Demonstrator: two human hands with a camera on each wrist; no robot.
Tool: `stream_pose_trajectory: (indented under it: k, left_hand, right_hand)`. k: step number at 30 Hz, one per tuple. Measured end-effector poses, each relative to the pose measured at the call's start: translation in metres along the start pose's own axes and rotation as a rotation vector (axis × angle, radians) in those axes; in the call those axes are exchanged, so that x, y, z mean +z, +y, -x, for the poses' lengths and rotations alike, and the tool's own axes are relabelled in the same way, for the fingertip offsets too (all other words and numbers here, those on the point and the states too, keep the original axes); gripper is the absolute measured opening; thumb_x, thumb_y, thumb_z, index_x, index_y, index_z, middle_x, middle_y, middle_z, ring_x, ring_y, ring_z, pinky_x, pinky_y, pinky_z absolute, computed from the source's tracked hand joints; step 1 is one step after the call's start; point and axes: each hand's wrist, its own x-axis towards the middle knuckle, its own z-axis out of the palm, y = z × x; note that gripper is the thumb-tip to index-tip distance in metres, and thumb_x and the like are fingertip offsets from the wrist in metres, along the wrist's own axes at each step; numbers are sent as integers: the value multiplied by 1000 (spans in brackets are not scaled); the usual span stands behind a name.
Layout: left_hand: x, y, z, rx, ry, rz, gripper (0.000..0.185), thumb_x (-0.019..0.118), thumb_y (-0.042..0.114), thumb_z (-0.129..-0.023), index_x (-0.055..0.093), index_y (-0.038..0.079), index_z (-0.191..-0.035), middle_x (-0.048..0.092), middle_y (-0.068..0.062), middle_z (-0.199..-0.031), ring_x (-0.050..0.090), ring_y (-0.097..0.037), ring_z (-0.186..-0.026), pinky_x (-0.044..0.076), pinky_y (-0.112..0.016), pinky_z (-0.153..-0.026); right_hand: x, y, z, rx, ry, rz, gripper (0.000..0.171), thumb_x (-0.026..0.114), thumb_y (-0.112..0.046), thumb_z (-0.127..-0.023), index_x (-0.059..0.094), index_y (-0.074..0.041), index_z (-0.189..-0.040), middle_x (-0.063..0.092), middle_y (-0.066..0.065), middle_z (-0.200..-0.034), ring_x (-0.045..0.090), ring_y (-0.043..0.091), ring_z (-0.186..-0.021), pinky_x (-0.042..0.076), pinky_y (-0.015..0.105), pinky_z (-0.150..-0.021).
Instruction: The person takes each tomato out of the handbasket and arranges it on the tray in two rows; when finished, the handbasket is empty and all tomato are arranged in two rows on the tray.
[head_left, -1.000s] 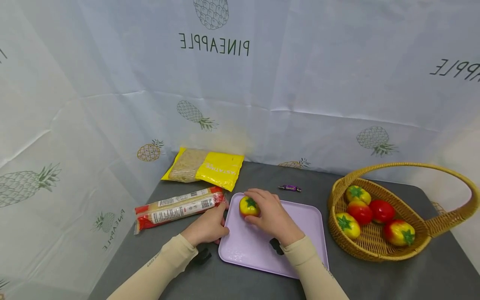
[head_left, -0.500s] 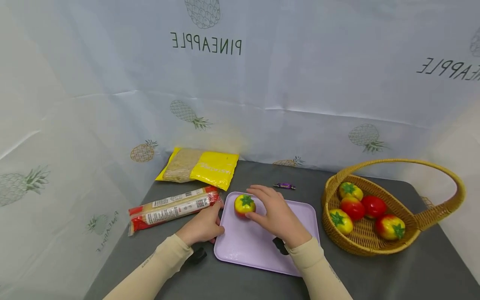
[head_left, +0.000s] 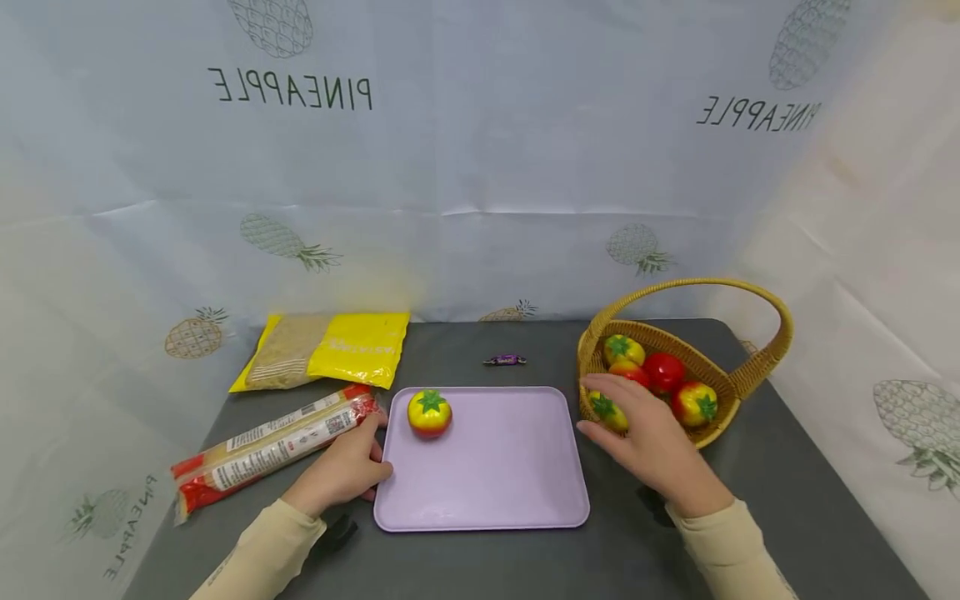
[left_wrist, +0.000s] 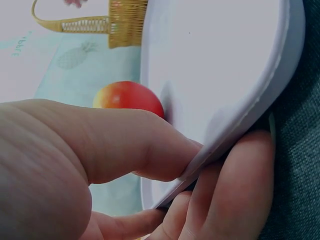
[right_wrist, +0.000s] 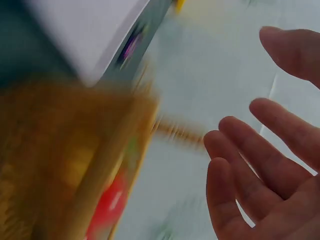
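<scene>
My left hand pinches the left rim of the lilac tray. In the left wrist view its thumb lies over the rim and the other fingers are beneath. One yellow-and-red, tomato-like fruit with a green star-shaped top sits at the tray's far left corner. My right hand is at the near left side of the wicker basket, its fingers spread and holding nothing. Several similar fruits, including a red one, lie in the basket, partly hidden by that hand in the head view.
Left of the tray lies a red-ended pack of dry noodles. Behind it is a yellow plastic bag. A small purple wrapped candy lies beyond the tray. The basket's tall handle arches over it.
My right hand has let go of the fruit on the tray and moved right to the basket. The left hand keeps its hold on the tray. The head view has swung right.
</scene>
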Motion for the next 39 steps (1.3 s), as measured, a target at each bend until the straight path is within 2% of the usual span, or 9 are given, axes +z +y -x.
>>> stream_pose_trajectory:
  k: [3, 7, 11, 18, 31, 39]
  left_hand:
    - [-1, 0, 3, 15, 8, 14, 70, 78, 11, -83, 41, 8, -143, 57, -11, -87, 60, -22, -61, 58, -31, -51]
    - [-1, 1, 4, 32, 12, 16, 68, 76, 8, -83, 42, 6, -142, 57, -11, -86, 60, -22, -60, 58, -31, -50]
    - [1, 1, 3, 26, 7, 11, 68, 77, 9, -83, 42, 8, -142, 57, -10, -85, 60, -22, -60, 58, -31, -51]
    - [2, -2, 1, 2, 4, 4, 73, 79, 12, -82, 41, 8, -145, 57, -10, -88, 61, -22, -62, 59, -30, -52]
    - [3, 1, 3, -3, 10, -1, 70, 80, 12, -83, 42, 10, -142, 58, -9, -87, 61, -21, -63, 59, -30, -52]
    - [2, 1, 2, -10, 8, -11, 71, 80, 14, -82, 43, 12, -142, 58, -9, -89, 61, -21, -64, 59, -30, -53]
  right_hand:
    - [-19, 31, 14, 105, 14, 34, 63, 83, -34, -82, 59, -16, -137, 63, 5, -136, 58, 28, -125, 49, 56, -103]
    - [-39, 65, 31, 274, -18, 61, 67, 79, -42, -85, 55, -13, -141, 59, 16, -139, 57, 39, -122, 48, 67, -96]
    - [-51, 91, 41, 363, -59, 84, 72, 79, -43, -84, 52, -9, -142, 55, 23, -140, 54, 44, -120, 46, 70, -94]
    - [-48, 117, 40, 377, -97, 117, 74, 83, -34, -81, 51, -4, -141, 54, 28, -137, 53, 47, -118, 45, 71, -94]
    - [-40, 127, 37, 416, -151, 164, 75, 83, -35, -80, 52, 1, -138, 51, 31, -138, 51, 52, -119, 40, 75, -95]
    - [-37, 130, 35, 424, -151, 184, 73, 82, -31, -79, 53, 4, -135, 53, 35, -135, 51, 54, -118, 34, 76, -90]
